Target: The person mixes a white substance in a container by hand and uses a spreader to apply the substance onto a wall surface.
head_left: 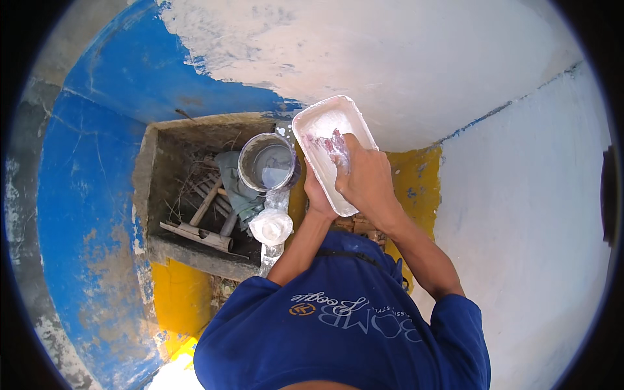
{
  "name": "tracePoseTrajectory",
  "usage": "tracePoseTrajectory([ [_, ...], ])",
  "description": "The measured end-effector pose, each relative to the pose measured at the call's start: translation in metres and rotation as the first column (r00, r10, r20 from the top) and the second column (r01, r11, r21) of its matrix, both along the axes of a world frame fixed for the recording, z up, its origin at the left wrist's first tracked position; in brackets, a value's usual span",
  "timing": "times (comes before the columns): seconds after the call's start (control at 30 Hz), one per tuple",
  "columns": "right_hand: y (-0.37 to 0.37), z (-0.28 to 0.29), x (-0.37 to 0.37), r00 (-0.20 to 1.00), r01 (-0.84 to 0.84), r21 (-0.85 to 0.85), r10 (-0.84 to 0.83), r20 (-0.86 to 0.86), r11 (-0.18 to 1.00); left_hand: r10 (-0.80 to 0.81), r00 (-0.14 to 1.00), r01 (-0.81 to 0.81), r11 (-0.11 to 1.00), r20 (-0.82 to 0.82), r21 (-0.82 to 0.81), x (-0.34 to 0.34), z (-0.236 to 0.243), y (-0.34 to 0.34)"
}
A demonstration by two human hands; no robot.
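Observation:
A white rectangular tray (364,130) with a raised rim is tilted in front of my body. My left hand (318,194) grips its near left side from beneath, most of its fingers hidden behind the tray. White powder or paste (328,122) coats the tray's far end. Reaching over the right rim, my right hand (364,170) is closed, with its fingers down inside the tray. At its fingertips is a purplish, white-smeared thing (337,147). I cannot make out what that thing is.
Left of the tray, a bucket (260,140) of greyish liquid stands by a concrete trough (156,188) with sticks, bamboo pieces (197,235) and a greenish cloth (233,185). A white-crusted container (271,227) sits nearer. Blue (91,175) and whitish walls (403,58) enclose me.

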State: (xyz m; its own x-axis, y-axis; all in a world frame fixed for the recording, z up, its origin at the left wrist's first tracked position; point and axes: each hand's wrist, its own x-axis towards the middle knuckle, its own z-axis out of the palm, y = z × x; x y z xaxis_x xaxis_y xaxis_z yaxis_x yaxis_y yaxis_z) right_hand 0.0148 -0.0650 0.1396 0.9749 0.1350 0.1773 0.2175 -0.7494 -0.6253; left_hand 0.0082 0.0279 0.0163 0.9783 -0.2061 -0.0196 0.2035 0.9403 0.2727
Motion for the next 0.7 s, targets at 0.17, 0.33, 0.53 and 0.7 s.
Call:
tracePoseTrajectory([
  [0.17, 0.000, 0.000, 0.002, 0.996, 0.084, 0.016, -0.084, 0.023, 0.996, -0.027, 1.000, 0.028, 0.998, 0.015, -0.058, 0.000, 0.003, 0.000],
  [0.33, 0.002, -0.003, -0.001, 1.000, 0.017, -0.026, -0.017, -0.004, 1.000, -0.027, 0.998, 0.029, 0.998, 0.051, -0.051, -0.003, 0.000, 0.001],
  [0.53, -0.002, 0.001, 0.003, 0.999, 0.047, 0.053, -0.047, -0.001, 0.997, -0.017, 1.000, 0.017, 1.000, 0.018, -0.009, -0.002, 0.000, 0.001],
  [0.7, -0.003, -0.004, 0.008, 0.980, 0.078, 0.019, -0.080, 0.181, 0.997, -0.103, 0.994, 0.108, 0.988, 0.044, -0.109, 0.001, 0.003, 0.002],
])
